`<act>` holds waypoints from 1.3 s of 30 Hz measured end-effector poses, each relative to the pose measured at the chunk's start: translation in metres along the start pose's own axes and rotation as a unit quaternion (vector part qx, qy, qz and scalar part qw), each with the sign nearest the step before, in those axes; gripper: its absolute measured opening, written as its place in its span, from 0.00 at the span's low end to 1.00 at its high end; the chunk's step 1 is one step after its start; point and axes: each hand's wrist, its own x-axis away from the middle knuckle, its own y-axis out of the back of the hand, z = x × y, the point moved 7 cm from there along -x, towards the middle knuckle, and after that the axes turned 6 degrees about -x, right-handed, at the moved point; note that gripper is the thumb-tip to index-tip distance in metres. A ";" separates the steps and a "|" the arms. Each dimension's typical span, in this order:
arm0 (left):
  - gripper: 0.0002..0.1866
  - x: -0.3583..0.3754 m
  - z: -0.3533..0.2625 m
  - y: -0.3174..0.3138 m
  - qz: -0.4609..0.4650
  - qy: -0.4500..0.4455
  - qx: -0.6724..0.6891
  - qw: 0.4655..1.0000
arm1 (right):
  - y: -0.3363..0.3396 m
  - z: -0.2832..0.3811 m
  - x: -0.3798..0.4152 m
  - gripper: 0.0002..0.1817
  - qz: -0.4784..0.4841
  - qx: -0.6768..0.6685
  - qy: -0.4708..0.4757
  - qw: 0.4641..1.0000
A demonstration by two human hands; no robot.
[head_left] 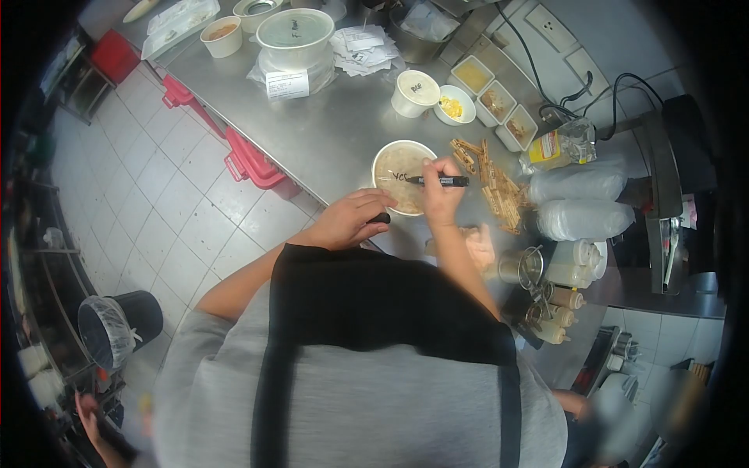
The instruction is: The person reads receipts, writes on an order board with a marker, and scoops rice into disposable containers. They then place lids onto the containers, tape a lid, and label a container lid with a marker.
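Observation:
A round tub with a see-through lid (399,156) stands on the steel counter, with black letters written on top. My right hand (441,195) is closed on a black marker (452,181), its tip at the letters on the lid. At the tub's near left edge, my left hand (355,217) steadies the rim with its fingertips. A small black piece that looks like the marker's cap (380,218) pokes out from between the left thumb and fingers.
Beyond the tub are a lidded cup (416,92), a white bowl with yellow bits (455,106) and a large lidded tub (296,39). Clothespins (499,191) lie to the right, near wrapped stacks (585,220) and squeeze bottles (555,331). Parts of other people show at the lower edges.

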 end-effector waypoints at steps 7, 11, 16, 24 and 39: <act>0.14 -0.002 -0.001 0.005 -0.045 0.033 -0.011 0.998 | -0.007 0.040 0.016 0.11 -0.005 -0.257 -0.100 0.961; 0.14 -0.010 -0.008 0.007 -0.027 0.037 -0.018 0.999 | -0.008 0.059 0.026 0.10 0.034 -0.277 -0.119 0.953; 0.13 -0.018 -0.020 -0.005 0.000 0.026 -0.007 1.000 | -0.012 0.048 0.053 0.09 0.109 -0.232 -0.169 0.952; 0.11 -0.058 -0.098 0.039 0.091 -0.134 -0.008 0.987 | 0.059 0.151 0.050 0.12 0.146 -0.036 -0.064 0.987; 0.40 -0.177 -0.159 0.037 0.054 -0.216 0.013 0.975 | 0.195 0.356 0.062 0.10 -0.205 0.326 0.369 0.846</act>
